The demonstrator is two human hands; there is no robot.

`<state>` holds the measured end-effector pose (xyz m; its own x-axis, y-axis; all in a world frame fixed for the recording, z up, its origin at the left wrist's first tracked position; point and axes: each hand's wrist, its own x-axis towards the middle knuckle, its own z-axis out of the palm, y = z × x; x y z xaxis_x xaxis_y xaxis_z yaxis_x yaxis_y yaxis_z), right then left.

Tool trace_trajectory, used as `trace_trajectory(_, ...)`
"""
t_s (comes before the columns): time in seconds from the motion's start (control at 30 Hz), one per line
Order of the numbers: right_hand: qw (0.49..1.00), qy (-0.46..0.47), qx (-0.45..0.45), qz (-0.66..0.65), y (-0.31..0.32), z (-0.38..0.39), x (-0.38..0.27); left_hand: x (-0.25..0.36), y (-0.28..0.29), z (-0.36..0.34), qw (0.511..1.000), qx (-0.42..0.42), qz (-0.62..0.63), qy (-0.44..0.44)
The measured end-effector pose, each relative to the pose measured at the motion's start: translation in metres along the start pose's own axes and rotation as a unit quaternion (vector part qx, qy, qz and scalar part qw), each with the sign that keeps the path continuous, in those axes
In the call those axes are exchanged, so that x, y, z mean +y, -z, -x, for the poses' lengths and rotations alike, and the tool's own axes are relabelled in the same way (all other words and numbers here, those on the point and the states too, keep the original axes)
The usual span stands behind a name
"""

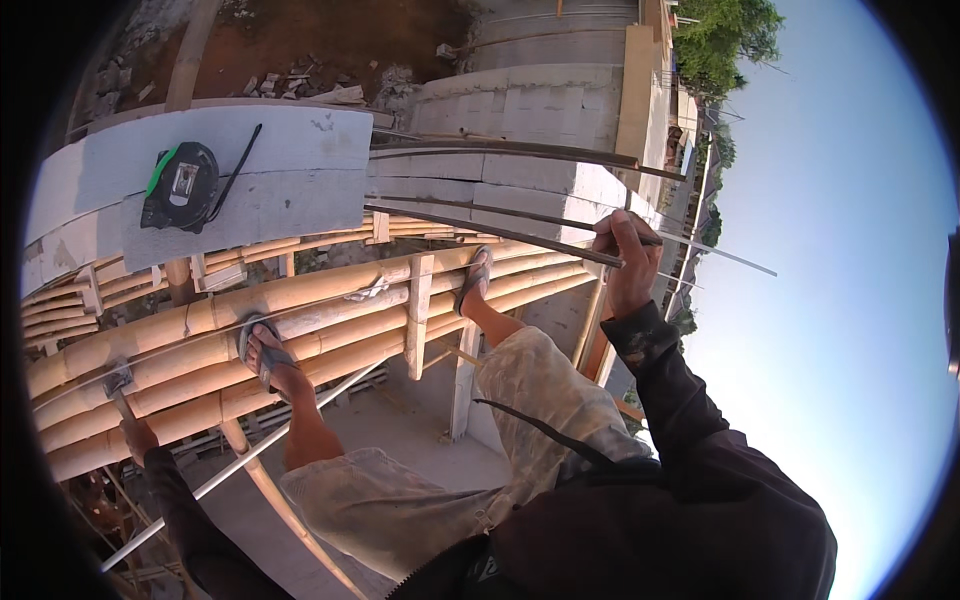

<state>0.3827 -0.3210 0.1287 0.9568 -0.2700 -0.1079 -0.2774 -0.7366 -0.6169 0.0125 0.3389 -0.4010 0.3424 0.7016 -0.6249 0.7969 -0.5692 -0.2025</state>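
At the lower left, my left hand (140, 440) is closed around the handle of a hammer (118, 382), whose head lies against the bamboo poles (200, 362). On the right, my raised right hand (628, 262) is closed, thumb and fingers pinched at the ends of thin dark steel rods (500, 228). A short thin piece shows at its fingertips, too small to name. The rods run left from this hand, along a wall of pale blocks. A black and green tape measure (182, 187) rests on a white block (290, 205), beside a thin black stick (236, 172).
My sandaled feet (268, 352) stand on the bamboo poles, joined by a wooden crosspiece (420, 315). A grey floor (410, 425) lies well below. A pale pole (240, 462) slants past my left arm. Farther off are a wooden board (634, 100), rubble (300, 85) and trees.
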Motion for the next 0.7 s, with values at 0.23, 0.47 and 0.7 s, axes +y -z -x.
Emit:
trace_trajectory(0.23, 0.991, -0.049, -0.019, -0.123, 0.0, -0.008, 0.003, 0.109, 0.156, 0.193, 0.933, -0.15, -0.161, -0.283)
trace_trajectory(0.47, 0.994, 0.045, -0.074, -0.073, 0.03, 0.007, 0.025, 0.287, 0.257, 0.433, 0.884, -0.155, -0.199, -0.393)
trace_trajectory(0.7, 0.949, -0.223, -0.154, -0.16, 0.145, 0.077, 0.183, 0.449, 0.255, 0.675, 0.806, -0.174, -0.101, -0.557)
